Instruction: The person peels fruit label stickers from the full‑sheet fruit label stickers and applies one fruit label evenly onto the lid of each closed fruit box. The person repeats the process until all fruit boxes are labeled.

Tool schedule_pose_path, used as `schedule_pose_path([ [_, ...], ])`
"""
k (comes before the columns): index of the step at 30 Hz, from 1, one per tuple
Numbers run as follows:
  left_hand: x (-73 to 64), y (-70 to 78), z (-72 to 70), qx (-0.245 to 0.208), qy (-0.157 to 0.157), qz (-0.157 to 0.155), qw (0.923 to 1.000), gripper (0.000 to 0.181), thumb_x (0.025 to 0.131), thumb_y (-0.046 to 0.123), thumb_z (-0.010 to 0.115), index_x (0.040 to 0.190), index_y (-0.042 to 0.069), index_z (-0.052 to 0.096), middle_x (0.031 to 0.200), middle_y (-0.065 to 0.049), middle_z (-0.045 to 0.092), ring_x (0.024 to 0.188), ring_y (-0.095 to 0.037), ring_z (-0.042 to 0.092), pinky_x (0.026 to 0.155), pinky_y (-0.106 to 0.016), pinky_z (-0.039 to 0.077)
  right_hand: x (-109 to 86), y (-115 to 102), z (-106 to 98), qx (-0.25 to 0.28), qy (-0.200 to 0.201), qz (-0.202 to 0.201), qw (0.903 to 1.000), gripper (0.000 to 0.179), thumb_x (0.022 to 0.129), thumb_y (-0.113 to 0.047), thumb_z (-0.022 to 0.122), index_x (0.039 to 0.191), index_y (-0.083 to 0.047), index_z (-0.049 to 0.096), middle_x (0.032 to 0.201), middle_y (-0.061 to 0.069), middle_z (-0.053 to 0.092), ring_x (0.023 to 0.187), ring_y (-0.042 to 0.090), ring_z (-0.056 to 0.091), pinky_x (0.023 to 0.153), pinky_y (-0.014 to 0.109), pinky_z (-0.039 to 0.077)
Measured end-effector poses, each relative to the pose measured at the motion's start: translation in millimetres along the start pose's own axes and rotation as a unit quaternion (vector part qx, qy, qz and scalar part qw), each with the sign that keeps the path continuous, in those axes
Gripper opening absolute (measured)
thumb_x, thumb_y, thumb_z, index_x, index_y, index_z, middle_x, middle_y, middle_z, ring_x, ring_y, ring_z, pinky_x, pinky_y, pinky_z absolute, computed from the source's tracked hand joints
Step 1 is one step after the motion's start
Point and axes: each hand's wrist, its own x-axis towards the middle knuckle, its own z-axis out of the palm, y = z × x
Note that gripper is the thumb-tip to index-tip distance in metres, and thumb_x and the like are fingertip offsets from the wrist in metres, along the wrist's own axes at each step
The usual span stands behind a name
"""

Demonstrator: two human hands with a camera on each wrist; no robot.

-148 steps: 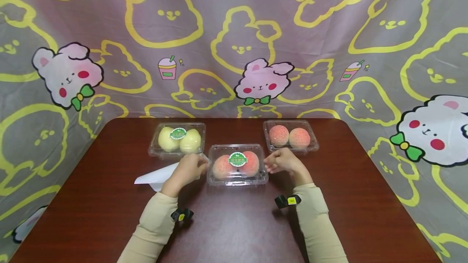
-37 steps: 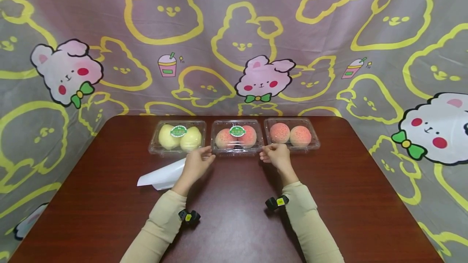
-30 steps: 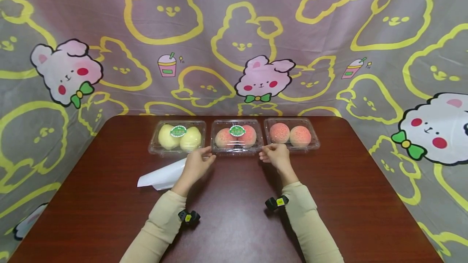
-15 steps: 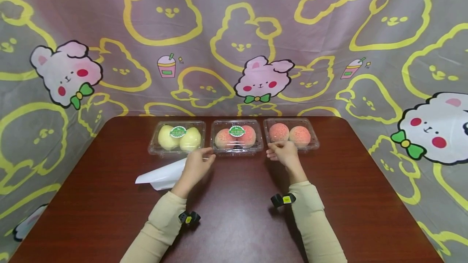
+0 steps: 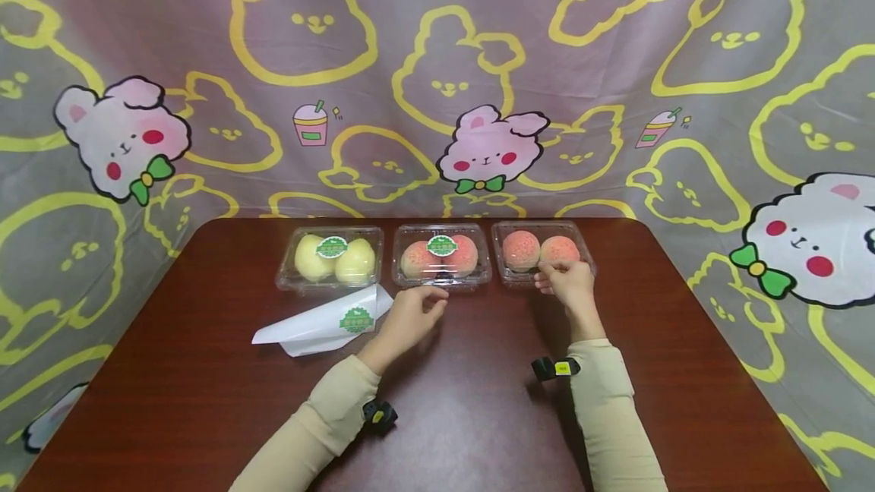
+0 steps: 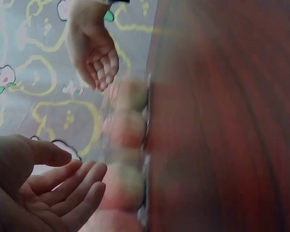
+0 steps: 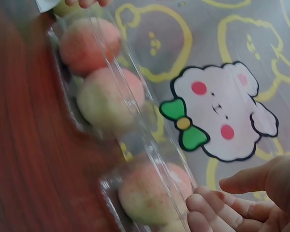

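My left hand (image 5: 409, 317), fingers loosely bent and holding nothing, hovers in front of the middle clear clamshell box (image 5: 443, 279). Inside that box are two peaches, and a round green-and-white label (image 5: 441, 246) is stuck on its lid. My right hand (image 5: 571, 285) is at the front of the right clamshell box (image 5: 511, 281), overlapping part of it; its fingers are relaxed with nothing between them. Two peaches (image 5: 521, 249) lie in this box, and no label shows on its lid. In the right wrist view the fingertips (image 7: 195, 203) lie close to the box's edge.
A third clamshell box (image 5: 290, 278) with two pale yellow fruits and a green label stands at the left of the row. In front of it lies a curled white sheet (image 5: 307, 329) bearing a green sticker (image 5: 357, 320). A patterned curtain (image 5: 383, 97) hangs behind the table (image 5: 171, 370).
The middle box was pushed back into line with the other two. Since then my right hand has moved right to the right box, and my left has shifted right, uncovering the sheet's sticker.
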Motion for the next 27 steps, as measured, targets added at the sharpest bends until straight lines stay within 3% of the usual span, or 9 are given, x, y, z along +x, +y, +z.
schedule_pose_path([
  [4,2.6,3.5,14.2,-0.095,-0.039,-0.011,0.9946,0.015,0.089,0.002,0.062,0.098,-0.007,0.070,0.090,-0.021,0.075,0.078,-0.030,0.073,0.068,-0.024,0.058,3.0,1.7,-10.1,0.002,0.031,0.008,0.9995,0.033,0.095,-0.008,0.055,0.114,0.019,0.059,0.060,-0.005,0.066,0.048,-0.004,0.060,0.053,0.016,0.055],
  [8,7.7,9.2,26.7,-0.212,-0.068,-0.059,0.9730,0.019,0.091,-0.002,0.057,0.101,-0.014,0.066,0.094,-0.031,0.071,0.086,-0.043,0.071,0.074,-0.037,0.060,6.3,3.3,-19.0,-0.001,0.056,0.014,0.9983,0.031,0.094,-0.008,0.056,0.111,0.017,0.061,0.056,-0.010,0.063,0.046,-0.005,0.059,0.052,0.016,0.054],
  [12,11.8,15.7,38.7,-0.277,-0.073,-0.094,0.9534,0.022,0.093,-0.001,0.056,0.105,-0.018,0.063,0.099,-0.037,0.067,0.090,-0.045,0.069,0.079,-0.044,0.059,9.7,6.1,-27.5,0.001,0.067,0.023,0.9975,0.032,0.093,-0.008,0.057,0.112,0.017,0.060,0.053,-0.014,0.060,0.046,-0.005,0.059,0.051,0.016,0.054],
  [15,13.7,18.4,48.2,-0.301,-0.076,-0.120,0.9432,0.024,0.093,0.002,0.057,0.108,-0.016,0.063,0.102,-0.036,0.067,0.089,-0.039,0.072,0.081,-0.043,0.059,11.5,7.9,-34.6,0.010,0.074,0.030,0.9967,0.032,0.093,-0.007,0.056,0.114,0.018,0.059,0.052,-0.015,0.059,0.046,-0.005,0.059,0.052,0.017,0.055],
  [19,15.2,20.0,59.6,-0.337,-0.080,-0.164,0.9238,0.026,0.094,0.007,0.059,0.110,-0.013,0.064,0.105,-0.033,0.068,0.084,-0.023,0.075,0.084,-0.040,0.059,13.9,9.2,-44.7,0.014,0.091,0.043,0.9948,0.034,0.093,-0.008,0.056,0.116,0.016,0.059,0.051,-0.018,0.057,0.047,-0.005,0.060,0.054,0.019,0.056],
  [22,17.4,21.4,66.1,-0.363,-0.074,-0.194,0.9084,0.028,0.094,0.010,0.060,0.112,-0.011,0.064,0.107,-0.031,0.069,0.079,-0.012,0.073,0.084,-0.036,0.059,16.7,9.9,-51.3,0.014,0.102,0.058,0.9930,0.035,0.093,-0.010,0.057,0.118,0.014,0.060,0.049,-0.020,0.056,0.047,-0.005,0.061,0.055,0.018,0.056],
  [27,22.9,24.4,74.7,-0.389,-0.057,-0.227,0.8910,0.031,0.094,0.013,0.060,0.115,-0.010,0.063,0.108,-0.026,0.071,0.074,-0.003,0.069,0.080,-0.029,0.060,21.8,12.1,-57.1,0.022,0.122,0.074,0.9895,0.036,0.092,-0.011,0.058,0.118,0.013,0.060,0.045,-0.022,0.054,0.045,-0.005,0.060,0.052,0.018,0.055],
])
